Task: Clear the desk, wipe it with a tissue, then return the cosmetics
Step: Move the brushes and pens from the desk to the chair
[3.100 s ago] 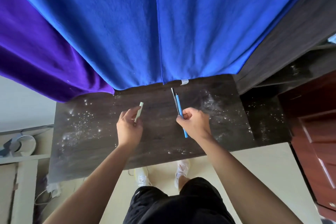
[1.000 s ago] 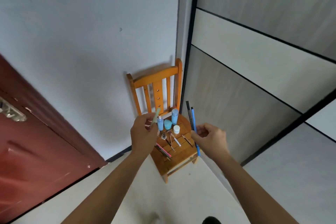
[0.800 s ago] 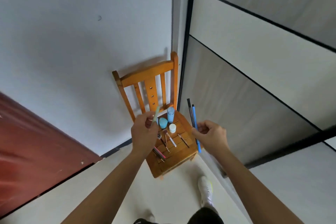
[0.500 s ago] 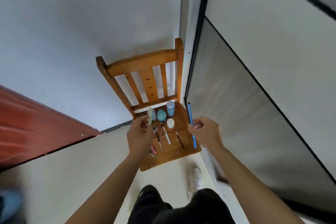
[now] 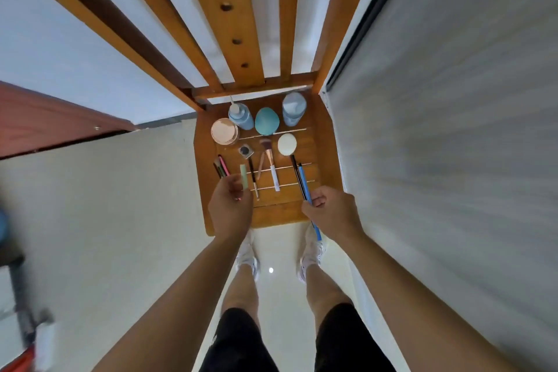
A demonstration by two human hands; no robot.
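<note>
The person stands in front of a wooden chair (image 5: 323,160) and both hands are above the front part of its seat. The left hand (image 5: 231,210) pinches a pale green stick (image 5: 244,180) between thumb and fingers, and the stick points toward the chair back. The right hand (image 5: 332,211) is closed around a blue pen (image 5: 304,183) and a thin black pencil (image 5: 297,177), held together side by side. On the seat, at the back, stand two blue bottles (image 5: 241,116), a teal egg-shaped sponge (image 5: 267,121) between them, and a round powder jar (image 5: 224,131) at the left. Nearer lie a white round lid (image 5: 287,144), a makeup brush (image 5: 269,160), a small square eyeshadow (image 5: 246,150) and some pencils (image 5: 222,166) at the left edge.
</note>
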